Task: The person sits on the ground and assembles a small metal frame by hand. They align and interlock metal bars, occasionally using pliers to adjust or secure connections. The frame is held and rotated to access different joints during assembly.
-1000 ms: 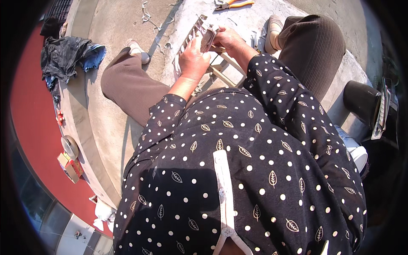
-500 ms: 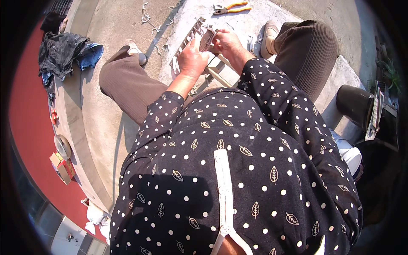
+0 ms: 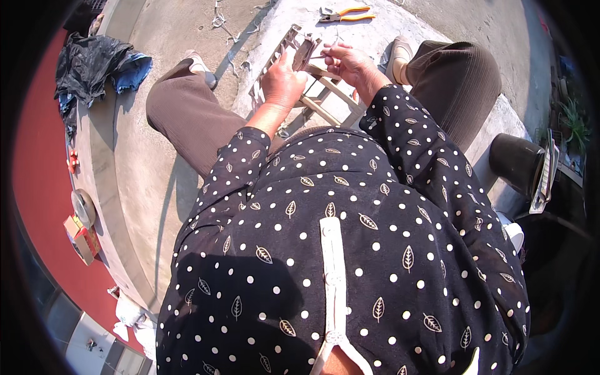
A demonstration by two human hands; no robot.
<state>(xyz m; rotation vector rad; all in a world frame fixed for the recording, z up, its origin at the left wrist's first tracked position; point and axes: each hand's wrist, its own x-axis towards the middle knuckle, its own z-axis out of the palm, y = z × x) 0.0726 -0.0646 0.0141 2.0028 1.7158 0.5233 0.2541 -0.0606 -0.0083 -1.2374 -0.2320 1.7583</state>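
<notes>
Between my knees stands a low frame of pale bars, with strips or slats along its left side. My left hand is closed on a brown flat piece at the top of this frame, its thumb pointing up along the piece. To the right, my right hand is raised with its fingers pinched together. A thin dark strip seems to run from those fingertips toward the brown piece. Just beyond the hands, pliers with orange handles lie on the pale slab.
Scraps of pale strip are scattered over the concrete ahead on the left. A black plastic sheet hangs over the ledge at far left. Farther down that side are a cardboard box and a round lid. A dark bucket stands at right.
My right hand has drawn back to the right, away from the brown piece, leaving a gap between the hands. My left hand keeps its grip in nearly the same place.
</notes>
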